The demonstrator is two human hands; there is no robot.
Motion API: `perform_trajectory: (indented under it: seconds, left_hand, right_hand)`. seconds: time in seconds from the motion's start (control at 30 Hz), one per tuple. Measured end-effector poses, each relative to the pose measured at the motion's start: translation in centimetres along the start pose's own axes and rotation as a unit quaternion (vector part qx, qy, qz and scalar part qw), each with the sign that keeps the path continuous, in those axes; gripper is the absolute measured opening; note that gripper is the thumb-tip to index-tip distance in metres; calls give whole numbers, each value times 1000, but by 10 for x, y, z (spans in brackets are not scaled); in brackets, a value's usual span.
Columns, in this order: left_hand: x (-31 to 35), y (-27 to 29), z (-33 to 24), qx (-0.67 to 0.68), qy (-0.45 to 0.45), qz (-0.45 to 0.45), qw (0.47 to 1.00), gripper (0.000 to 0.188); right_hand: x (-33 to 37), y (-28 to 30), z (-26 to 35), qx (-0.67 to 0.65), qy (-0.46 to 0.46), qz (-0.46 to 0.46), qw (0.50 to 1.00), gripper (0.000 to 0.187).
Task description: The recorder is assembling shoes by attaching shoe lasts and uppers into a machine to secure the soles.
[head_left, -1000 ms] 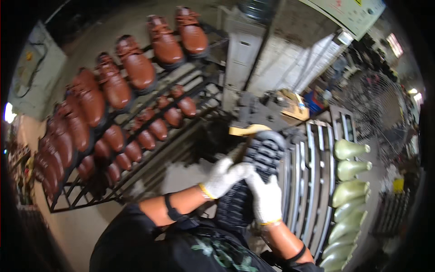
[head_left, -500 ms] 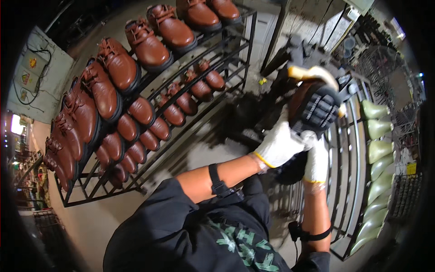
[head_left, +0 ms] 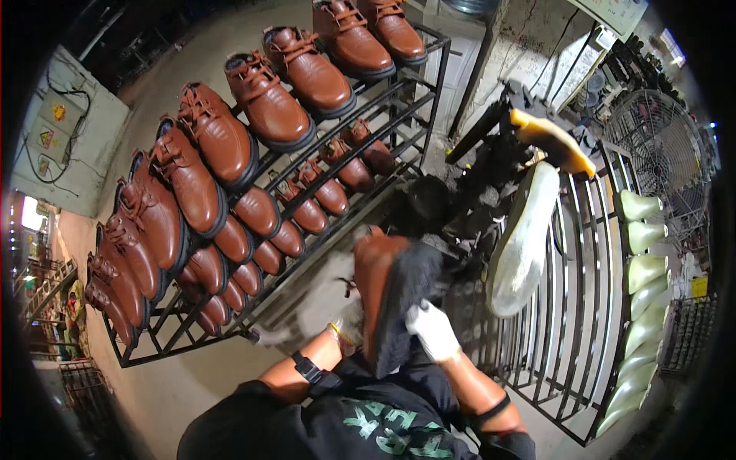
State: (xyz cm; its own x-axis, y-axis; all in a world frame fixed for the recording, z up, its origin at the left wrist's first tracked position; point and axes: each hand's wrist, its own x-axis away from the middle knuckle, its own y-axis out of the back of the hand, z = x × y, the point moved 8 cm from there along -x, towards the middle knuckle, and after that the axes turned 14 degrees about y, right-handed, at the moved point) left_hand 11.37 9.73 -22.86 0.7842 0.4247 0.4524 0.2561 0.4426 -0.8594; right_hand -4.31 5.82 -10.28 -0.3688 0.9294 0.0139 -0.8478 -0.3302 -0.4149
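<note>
A brown leather shoe [head_left: 373, 268] with a thick black sole [head_left: 408, 295] is in front of my body, tilted with its sole turned to the right. My right hand [head_left: 434, 331], in a white glove, has its fingers closed against the sole's right edge. Behind the shoe's other side is my left hand [head_left: 343, 334]; only a bit of its glove and yellow cuff shows, and the fingers are hidden. To the right, a pale, glossy shoe last [head_left: 525, 245] stands bare on a dark machine, below a curved yellow-orange pad [head_left: 553, 142].
On the left, a black metal rack [head_left: 261, 318] carries rows of brown shoes [head_left: 264, 100]. A slatted metal rack [head_left: 567, 337] on the right bears several pale green lasts [head_left: 644, 322] along its outer side. A large fan [head_left: 652, 146] stands at the far right.
The shoe has come off the machine, down and left toward my body, uncovering the pale last. Both hands have moved down and left, and they are now farther apart.
</note>
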Motion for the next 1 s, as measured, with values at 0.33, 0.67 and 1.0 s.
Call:
perform_trajectory:
  seconds: [0.33, 0.67, 1.0]
  left_hand:
    - [118, -230, -318, -359, -590, -551, 469, 63]
    - [232, -190, -267, -262, -479, -805, 229, 58]
    - [232, -92, -263, -221, -475, -630, 573, 56]
  right_hand:
    - [-10, 204, 152, 253, 111, -372, 886, 60]
    - [-155, 92, 294, 739, 80, -64, 666, 94]
    - [-15, 255, 281, 227, -110, -184, 950, 30]
